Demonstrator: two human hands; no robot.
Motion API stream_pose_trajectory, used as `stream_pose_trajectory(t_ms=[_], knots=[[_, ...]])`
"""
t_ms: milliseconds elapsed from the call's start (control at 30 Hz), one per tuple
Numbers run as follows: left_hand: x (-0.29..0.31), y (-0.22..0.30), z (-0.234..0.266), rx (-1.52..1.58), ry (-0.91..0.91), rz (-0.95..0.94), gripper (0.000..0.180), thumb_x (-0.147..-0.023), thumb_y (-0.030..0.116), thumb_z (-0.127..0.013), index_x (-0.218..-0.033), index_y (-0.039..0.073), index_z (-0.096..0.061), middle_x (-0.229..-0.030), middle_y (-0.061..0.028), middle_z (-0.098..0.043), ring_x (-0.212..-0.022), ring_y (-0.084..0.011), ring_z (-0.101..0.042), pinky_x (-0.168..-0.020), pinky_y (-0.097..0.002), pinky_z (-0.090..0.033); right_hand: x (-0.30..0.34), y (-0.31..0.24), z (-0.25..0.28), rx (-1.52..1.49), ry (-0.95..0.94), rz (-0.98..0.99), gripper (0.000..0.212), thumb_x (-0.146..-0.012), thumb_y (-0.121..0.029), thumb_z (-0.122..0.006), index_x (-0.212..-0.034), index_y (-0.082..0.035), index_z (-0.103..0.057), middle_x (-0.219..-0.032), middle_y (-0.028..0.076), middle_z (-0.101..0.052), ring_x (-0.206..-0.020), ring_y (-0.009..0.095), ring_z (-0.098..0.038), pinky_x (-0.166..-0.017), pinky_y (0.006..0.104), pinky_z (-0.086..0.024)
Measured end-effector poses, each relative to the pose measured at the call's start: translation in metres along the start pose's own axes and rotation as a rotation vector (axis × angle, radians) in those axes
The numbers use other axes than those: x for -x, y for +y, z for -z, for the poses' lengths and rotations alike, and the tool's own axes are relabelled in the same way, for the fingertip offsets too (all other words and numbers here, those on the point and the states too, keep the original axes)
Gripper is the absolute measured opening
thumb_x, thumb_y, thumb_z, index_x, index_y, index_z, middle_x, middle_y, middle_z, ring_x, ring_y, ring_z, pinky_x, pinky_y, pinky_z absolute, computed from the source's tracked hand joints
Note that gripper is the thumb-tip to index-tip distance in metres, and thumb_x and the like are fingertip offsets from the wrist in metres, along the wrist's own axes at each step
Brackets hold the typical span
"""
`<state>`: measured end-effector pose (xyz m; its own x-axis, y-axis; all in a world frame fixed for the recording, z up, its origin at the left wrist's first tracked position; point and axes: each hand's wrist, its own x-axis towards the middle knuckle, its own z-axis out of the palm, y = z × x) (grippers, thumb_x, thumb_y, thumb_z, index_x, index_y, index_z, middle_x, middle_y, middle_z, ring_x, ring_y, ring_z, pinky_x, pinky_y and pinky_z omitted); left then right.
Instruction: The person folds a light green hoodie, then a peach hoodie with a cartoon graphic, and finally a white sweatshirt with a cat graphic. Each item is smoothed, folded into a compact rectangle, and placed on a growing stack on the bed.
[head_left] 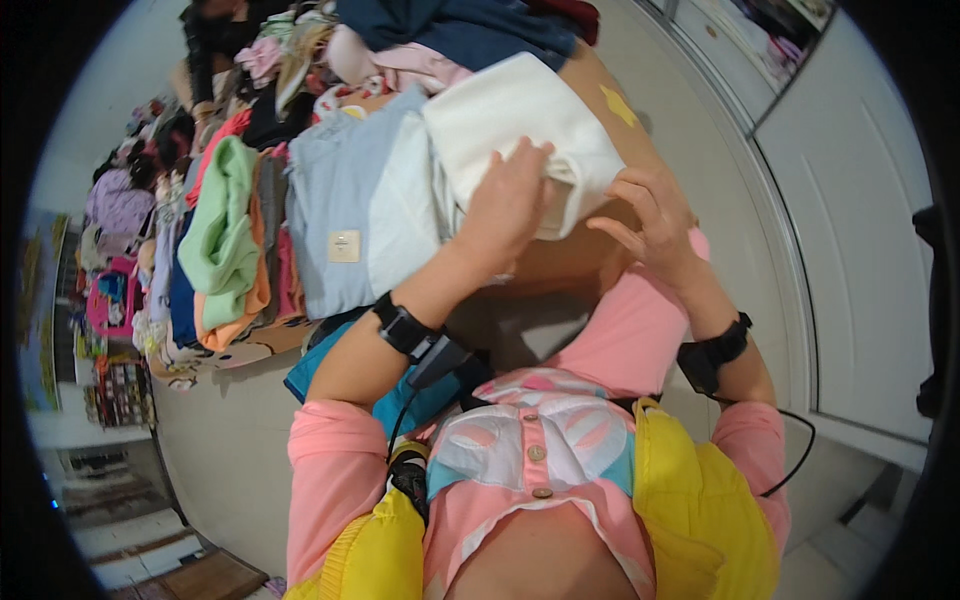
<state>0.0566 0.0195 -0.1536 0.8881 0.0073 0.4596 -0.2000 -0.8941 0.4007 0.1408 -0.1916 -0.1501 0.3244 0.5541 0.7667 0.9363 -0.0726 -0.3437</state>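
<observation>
A folded white garment [515, 105], thick and soft-looking, lies at the front right of the table, with a loose fold at its near right corner. My left hand [508, 205] rests palm down on it, fingers stretched out over the cloth beside that fold. At the garment's right edge is my right hand [650, 218], thumb and fingers apart with nothing between them. Just left of the white garment lies a folded light blue and white garment [345, 200] with a small beige square patch.
Folded clothes stand in a row at the left, a light green garment [225, 225] among them. Dark blue clothing [455, 30] is heaped behind. The brown table edge [635, 130] runs along the right, with a white cabinet door [850, 220] beyond the floor.
</observation>
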Motion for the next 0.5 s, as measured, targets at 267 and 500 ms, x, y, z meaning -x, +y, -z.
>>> stream_pose_trajectory(t_ms=[267,500], knots=[[-0.004,0.010,0.007,0.085,0.027,0.057,0.032,-0.093,0.011,-0.056,-0.124,0.002,-0.052,-0.124,-0.0211,-0.059,-0.124,-0.0409,-0.050,-0.106,-0.0555,-0.038,0.031,-0.037,-0.048,-1.012,0.009,-0.953,0.026,-0.091,-0.007,-0.068,-0.112,0.003,-0.057,-0.096,0.008,-0.065,-0.077,0.012,-0.064,-0.063,0.0248,-0.052],[-0.010,0.010,0.020,0.252,0.061,0.107,0.031,-0.094,0.008,-0.060,-0.123,0.000,-0.051,-0.094,-0.0200,-0.068,-0.077,-0.0204,-0.065,-0.070,-0.0285,-0.049,0.005,-0.045,-0.072,-1.084,0.030,-0.879,0.045,-0.090,-0.008,-0.067,-0.129,0.003,-0.048,-0.113,0.011,-0.062,-0.103,0.016,-0.061,-0.086,0.0298,-0.052]])
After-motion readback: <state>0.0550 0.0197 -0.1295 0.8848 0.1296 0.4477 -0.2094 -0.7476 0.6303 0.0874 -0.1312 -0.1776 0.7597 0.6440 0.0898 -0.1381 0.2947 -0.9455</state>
